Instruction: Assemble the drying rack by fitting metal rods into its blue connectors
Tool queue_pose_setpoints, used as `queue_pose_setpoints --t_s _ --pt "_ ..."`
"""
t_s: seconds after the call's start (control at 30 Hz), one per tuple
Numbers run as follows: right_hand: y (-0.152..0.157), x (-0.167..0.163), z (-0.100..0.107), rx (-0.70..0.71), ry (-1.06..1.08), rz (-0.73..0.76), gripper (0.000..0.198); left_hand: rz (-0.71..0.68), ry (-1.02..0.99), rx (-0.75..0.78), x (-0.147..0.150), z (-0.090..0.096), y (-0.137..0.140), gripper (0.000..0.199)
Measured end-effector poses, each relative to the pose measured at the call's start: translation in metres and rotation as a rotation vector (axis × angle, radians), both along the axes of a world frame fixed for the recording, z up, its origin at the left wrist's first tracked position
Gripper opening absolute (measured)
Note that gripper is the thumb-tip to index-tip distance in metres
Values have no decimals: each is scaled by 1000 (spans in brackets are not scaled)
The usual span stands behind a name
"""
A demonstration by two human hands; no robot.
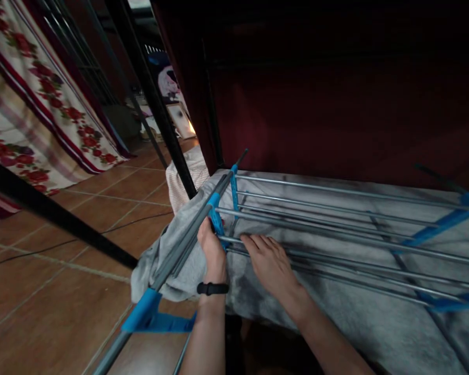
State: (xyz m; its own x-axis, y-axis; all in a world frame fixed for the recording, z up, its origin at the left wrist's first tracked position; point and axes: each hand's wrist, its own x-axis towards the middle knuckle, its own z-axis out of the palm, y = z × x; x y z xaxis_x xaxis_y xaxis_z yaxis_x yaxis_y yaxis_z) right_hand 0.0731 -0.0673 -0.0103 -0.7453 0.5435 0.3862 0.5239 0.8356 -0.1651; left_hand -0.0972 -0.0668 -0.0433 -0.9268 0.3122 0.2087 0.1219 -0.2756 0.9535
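A drying rack of grey metal rods (pixel 320 224) with blue plastic brackets lies across a grey blanket (pixel 258 291). My left hand (pixel 213 250), with a black band on its wrist, is closed around a blue bracket (pixel 218 219) at the rack's left end. Its fingertips are hidden behind that bracket. Just to the right, my right hand (pixel 268 260) has its fingers together and curled over the thin rods, close to the same bracket. Long grey tubes (pixel 183 234) run along the left side, through another blue bracket (pixel 144 312) near the bottom.
Black metal posts (pixel 156 99) and a slanting black bar (pixel 62 224) stand left of the blanket. A dark red panel (pixel 336 114) rises behind the rack. Floral fabric (pixel 42 94) hangs at the left above the tiled floor (pixel 82 302), where a thin cable (pixel 117 229) lies.
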Motion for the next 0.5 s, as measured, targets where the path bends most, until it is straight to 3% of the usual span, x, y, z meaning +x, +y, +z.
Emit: queue_pose_setpoints --t_s 0.13,0.2,0.37,0.5 --pt "-3 0 1 13 18 13 41 202 -17 22 7 -1 -12 29" --pt "-4 1 3 16 26 21 40 214 -58 42 15 0 -18 27" --pt "-4 2 5 16 29 30 39 24 -190 42 42 3 -24 33" --pt "-4 -1 7 -18 51 34 35 -128 -286 131 55 5 -20 36"
